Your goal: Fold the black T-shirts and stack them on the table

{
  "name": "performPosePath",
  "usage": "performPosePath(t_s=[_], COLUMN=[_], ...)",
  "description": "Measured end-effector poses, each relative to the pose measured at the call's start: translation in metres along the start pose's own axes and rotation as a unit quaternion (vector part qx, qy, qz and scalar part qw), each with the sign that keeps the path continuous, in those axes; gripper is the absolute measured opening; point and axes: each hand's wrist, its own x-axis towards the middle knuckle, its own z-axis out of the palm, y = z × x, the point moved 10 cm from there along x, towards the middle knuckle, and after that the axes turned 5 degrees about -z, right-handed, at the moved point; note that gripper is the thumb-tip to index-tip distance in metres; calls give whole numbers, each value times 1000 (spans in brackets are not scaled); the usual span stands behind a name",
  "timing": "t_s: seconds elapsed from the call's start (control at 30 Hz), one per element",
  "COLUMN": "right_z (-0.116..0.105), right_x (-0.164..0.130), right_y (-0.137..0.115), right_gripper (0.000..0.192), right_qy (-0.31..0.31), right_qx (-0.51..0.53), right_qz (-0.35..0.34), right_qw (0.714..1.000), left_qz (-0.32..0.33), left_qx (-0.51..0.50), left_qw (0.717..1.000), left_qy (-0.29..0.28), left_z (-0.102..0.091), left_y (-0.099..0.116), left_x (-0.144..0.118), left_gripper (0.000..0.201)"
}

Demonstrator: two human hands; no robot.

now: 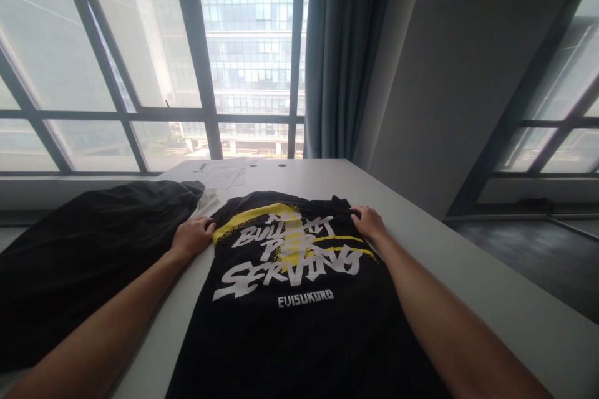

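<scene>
A black T-shirt (299, 336) with white lettering and yellow streaks lies spread on the white table in front of me. Its far edge is slightly uneven, and its near part runs out of the bottom of the view. My left hand (193, 235) is at the shirt's upper left edge, fingers curled on the fabric. Across from it, my right hand (368, 222) pinches the upper right edge. The fingertips of both hands are partly hidden against the dark cloth.
A heap of dark cloth (93, 243) lies left of my left arm, with something whitish (208, 202) beside it. Papers (222, 173) rest on the far part of the white table (468, 299). Behind stand windows (253, 43) and a blue-grey curtain (341, 56); a pillar (421, 93) rises at the right.
</scene>
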Motion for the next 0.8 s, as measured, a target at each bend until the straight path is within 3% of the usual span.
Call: performPosePath(t_s=[0.13,0.27,0.53,0.67,0.8], right_z=[-11,-26,-17,-13,-8], right_x=[-1,-3,-2,0,2], right_y=[-11,-10,8,-4,-8], right_gripper=[37,41,39,46,47], right_qy=[39,97,84,67,29], right_qx=[42,65,69,82,93], right_qz=[-31,-20,51,23,51], right_qw=[998,993,993,994,994], left_qz=[3,8,-12,26,127], left_qx=[-16,-80,-33,-3,-52], left_qw=[1000,994,993,991,987], left_qy=[25,79,116,130,82], left_z=[-9,-21,-28,-35,-23], left_y=[2,-2,-5,29,108], left_x=[-3,-3,-2,4,18], left_gripper=[40,41,44,44,37])
